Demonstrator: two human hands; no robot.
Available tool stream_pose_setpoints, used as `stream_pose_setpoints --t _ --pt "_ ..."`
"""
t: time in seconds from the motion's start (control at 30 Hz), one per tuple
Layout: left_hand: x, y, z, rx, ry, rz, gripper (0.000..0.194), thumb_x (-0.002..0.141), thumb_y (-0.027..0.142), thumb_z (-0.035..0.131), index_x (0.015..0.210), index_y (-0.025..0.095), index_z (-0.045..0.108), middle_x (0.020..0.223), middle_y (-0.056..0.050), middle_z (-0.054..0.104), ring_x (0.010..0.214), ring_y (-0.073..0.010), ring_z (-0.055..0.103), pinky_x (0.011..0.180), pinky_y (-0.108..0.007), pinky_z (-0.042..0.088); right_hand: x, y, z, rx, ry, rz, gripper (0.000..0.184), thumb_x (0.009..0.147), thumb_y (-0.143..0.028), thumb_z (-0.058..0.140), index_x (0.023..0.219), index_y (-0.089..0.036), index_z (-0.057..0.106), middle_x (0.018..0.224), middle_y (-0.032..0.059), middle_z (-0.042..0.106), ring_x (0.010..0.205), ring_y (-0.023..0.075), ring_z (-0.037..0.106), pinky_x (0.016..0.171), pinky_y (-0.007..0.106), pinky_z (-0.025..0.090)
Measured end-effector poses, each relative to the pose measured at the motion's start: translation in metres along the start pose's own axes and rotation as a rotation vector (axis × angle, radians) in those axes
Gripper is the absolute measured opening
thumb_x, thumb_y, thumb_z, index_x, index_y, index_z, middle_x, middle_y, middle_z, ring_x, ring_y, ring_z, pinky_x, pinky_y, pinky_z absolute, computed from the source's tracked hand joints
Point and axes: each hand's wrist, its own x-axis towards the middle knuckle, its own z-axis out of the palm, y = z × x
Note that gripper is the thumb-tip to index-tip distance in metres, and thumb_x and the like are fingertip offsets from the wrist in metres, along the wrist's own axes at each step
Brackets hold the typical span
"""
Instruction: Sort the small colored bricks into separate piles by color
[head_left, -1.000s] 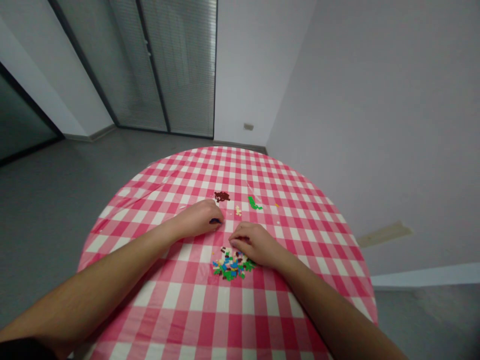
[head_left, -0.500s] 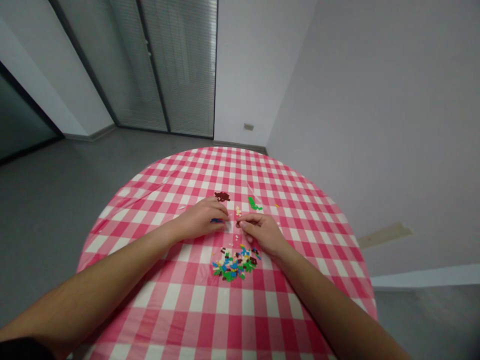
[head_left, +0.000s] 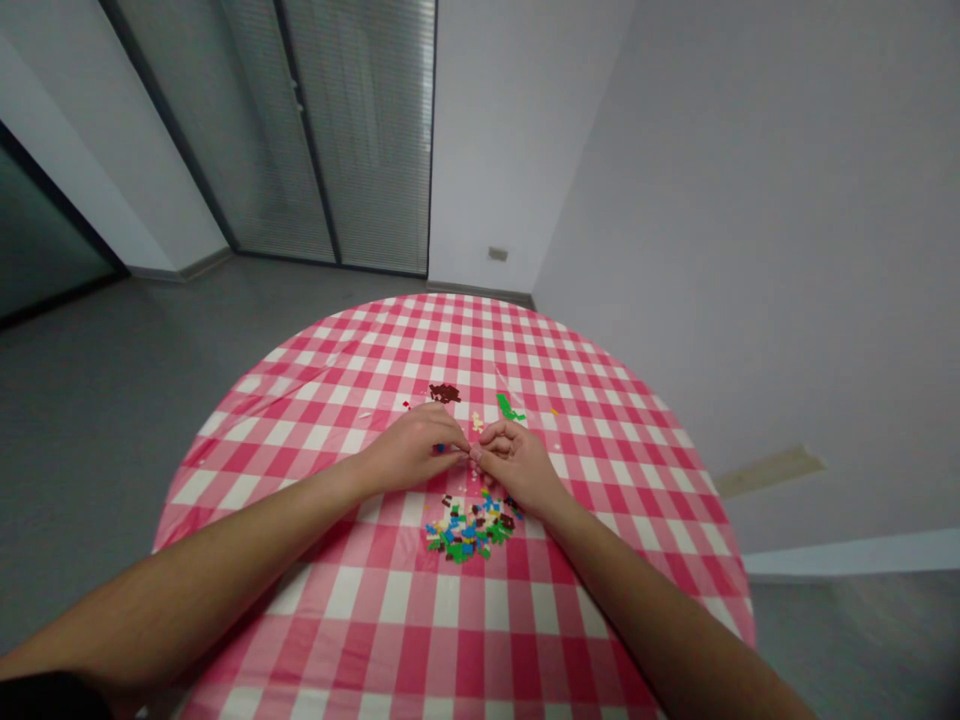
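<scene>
My left hand (head_left: 411, 450) and my right hand (head_left: 517, 466) meet at the fingertips above the middle of a pink-and-white gingham tablecloth (head_left: 442, 610). Small blue plastic bricks (head_left: 440, 448) show between my left fingers. Whatever my right fingertips pinch is hidden. Just below my hands lies a loose pile of tiny multicoloured bricks (head_left: 469, 532). Beyond them are a dark red brick cluster (head_left: 445, 393), a green brick strip (head_left: 508, 407) and a few cream bricks (head_left: 477, 423).
The cloth covers a round table, with its curved edge (head_left: 247, 400) beyond my hands. Grey floor (head_left: 97, 400) surrounds it. Further back stand a pale wall (head_left: 750, 250) and glass doors with blinds (head_left: 360, 130).
My hands have drawn together from apart until their fingertips meet. The blue bricks have shifted slightly right with my left hand. My right hand has moved off the multicoloured pile.
</scene>
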Motion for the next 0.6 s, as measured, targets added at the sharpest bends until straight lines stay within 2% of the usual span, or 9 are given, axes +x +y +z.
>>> stream_pose_setpoints --t 0.13,0.27,0.33,0.43,0.6 --pt "0.002 -0.007 -0.001 0.023 0.045 -0.069 0.015 0.092 0.027 0.058 0.088 0.022 0.072 0.087 -0.003 0.073 0.086 -0.0195 0.061 0.086 -0.037 0.043 -0.001 -0.002 0.001 -0.075 0.026 -0.026 0.028 0.076 -0.04 0.071 0.088 -0.02 0.054 0.064 -0.0026 0.062 0.047 0.0108 0.055 0.04 0.02 0.041" --pt "0.004 -0.034 -0.001 0.153 0.217 -0.237 0.017 0.091 0.029 0.059 0.084 0.021 0.073 0.087 -0.005 0.074 0.082 -0.0212 0.059 0.084 -0.039 0.041 -0.001 -0.002 -0.003 -0.273 0.041 -0.165 0.017 0.079 -0.032 0.068 0.089 -0.018 0.064 0.071 0.0006 0.065 0.058 0.0116 0.057 0.051 0.023 0.046" --pt "0.005 -0.047 -0.001 0.217 0.249 -0.301 0.017 0.089 0.03 0.061 0.084 0.02 0.074 0.083 -0.006 0.074 0.08 -0.0221 0.059 0.081 -0.04 0.04 -0.002 -0.004 -0.006 -0.387 0.018 -0.203 0.014 0.08 -0.027 0.065 0.09 -0.017 0.067 0.071 0.0013 0.066 0.059 0.0125 0.058 0.053 0.024 0.045" --pt "0.007 -0.057 0.0 0.286 0.256 -0.334 0.019 0.087 0.029 0.059 0.084 0.019 0.075 0.082 -0.006 0.073 0.079 -0.0226 0.058 0.081 -0.039 0.039 -0.004 -0.01 -0.012 -0.581 -0.081 -0.251 0.012 0.082 -0.02 0.062 0.089 -0.017 0.071 0.074 0.0035 0.07 0.061 0.0138 0.06 0.056 0.025 0.045" --pt "0.009 -0.058 0.003 0.343 0.221 -0.371 0.022 0.086 0.028 0.057 0.083 0.018 0.077 0.081 -0.008 0.071 0.079 -0.0242 0.056 0.079 -0.039 0.037 -0.009 -0.029 -0.026 -0.823 -0.306 -0.297 0.017 0.081 -0.013 0.06 0.086 -0.017 0.076 0.082 0.0057 0.075 0.072 0.0169 0.067 0.065 0.027 0.048"
